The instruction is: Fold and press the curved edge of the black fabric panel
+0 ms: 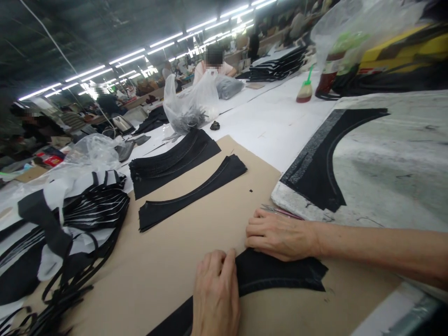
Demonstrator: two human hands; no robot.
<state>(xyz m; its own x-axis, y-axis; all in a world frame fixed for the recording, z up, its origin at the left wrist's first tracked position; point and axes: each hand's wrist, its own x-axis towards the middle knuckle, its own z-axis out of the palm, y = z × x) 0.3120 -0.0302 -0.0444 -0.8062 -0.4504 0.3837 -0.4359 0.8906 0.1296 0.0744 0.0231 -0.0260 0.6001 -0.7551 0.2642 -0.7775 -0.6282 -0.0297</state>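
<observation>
A curved black fabric piece (280, 274) lies across the brown board in front of me, with a stitched-looking line along its lower curve. My left hand (217, 291) rests over its middle, fingers curled together at the upper edge. Just to the right, my right hand (276, 233) has its fingers bent down on the same upper edge. Both hands are closed on the cloth; the fingertips are partly hidden. Farther up the board lie a narrow curved black piece (192, 190) and a stack of black fabric pieces (175, 161).
A padded pale board (392, 172) on the right bears a black piece with grey strips (315, 156). Thin metal tool (282, 211) lies near my right hand. Bundled black strips (94, 210) are at left. Behind stand a plastic bag (191, 105) and a small bottle (304, 90).
</observation>
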